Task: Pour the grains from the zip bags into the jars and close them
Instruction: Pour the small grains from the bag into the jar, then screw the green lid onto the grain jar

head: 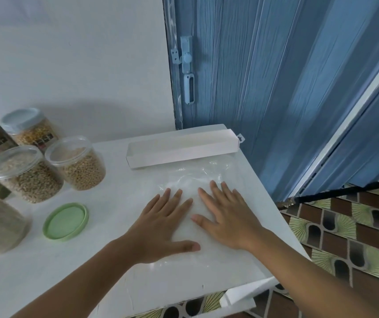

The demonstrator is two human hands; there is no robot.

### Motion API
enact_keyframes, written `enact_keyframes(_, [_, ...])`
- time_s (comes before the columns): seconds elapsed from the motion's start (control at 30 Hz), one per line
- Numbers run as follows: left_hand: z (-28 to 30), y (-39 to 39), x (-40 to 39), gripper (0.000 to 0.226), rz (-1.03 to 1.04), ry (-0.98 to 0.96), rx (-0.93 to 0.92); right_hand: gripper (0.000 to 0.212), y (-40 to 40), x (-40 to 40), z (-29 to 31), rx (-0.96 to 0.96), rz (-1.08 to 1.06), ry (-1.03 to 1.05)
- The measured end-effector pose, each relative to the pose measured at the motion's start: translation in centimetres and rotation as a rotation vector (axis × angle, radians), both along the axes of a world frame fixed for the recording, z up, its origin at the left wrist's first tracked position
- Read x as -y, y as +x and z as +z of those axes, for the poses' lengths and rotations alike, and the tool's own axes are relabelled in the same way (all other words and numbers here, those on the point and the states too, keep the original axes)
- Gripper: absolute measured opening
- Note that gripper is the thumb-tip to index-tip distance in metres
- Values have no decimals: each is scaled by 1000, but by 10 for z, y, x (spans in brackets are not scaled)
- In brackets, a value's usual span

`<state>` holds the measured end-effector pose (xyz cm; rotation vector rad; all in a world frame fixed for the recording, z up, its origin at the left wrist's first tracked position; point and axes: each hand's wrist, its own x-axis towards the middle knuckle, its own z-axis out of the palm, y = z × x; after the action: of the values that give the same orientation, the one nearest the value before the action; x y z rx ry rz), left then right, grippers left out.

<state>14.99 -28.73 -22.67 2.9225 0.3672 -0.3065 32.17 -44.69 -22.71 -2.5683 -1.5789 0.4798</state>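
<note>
Left hand [161,223] and right hand [225,216] both lie spread, palms down, pressing an empty-looking clear zip bag [197,180] flat on the white desk [115,260]. Two filled jars [53,166] stand uncapped at far left; a green lid [65,221] lies near them. Judged step: smoothing a spent bag; next move calls for capping an open jar with that lid.

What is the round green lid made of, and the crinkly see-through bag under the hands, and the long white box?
The round green lid looks like smooth plastic, with an even colour and a moulded rim. The see-through bag seems thin shiny plastic film; it wrinkles and glints. The long white box is probably matte cardboard, judging by its folded flat walls and sharp creases.
</note>
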Motion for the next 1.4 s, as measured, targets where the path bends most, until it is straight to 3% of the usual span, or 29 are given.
enact_keyframes(0.53, [-8, -2, 1, 112, -17, 88, 8, 90, -4, 4, -11, 118, 5, 61])
enact_keyframes(0.77, [-3, -2, -2, 110, 19, -39, 85, 95, 11, -8, 10, -106, 32, -138])
enact_keyframes(0.9, [11, -10, -4, 94, 236, -358, 366, 105, 24, -17, 46, -273, 29, -190])
enact_keyframes(1.03, [36, -29, -15, 43, 512, -269, 725, 83, 18, -33, 69, -209, -28, -54])
enact_keyframes(1.13, [53, -66, -31, 22, 711, -190, 892, 78, -4, -55, 75, -176, 26, 62])
enact_keyframes(1.23, [66, -117, -44, 24, 888, 50, 993, 75, -37, -87, 78, -159, 148, 32])
enact_keyframes(1.3, [74, -149, -49, 40, 1051, 165, 1023, 75, -62, -111, 79, -156, 223, 7])
enact_keyframes(1.4, [84, -187, -60, 69, 1245, 149, 1042, 82, -100, -148, 80, -130, 319, -3])
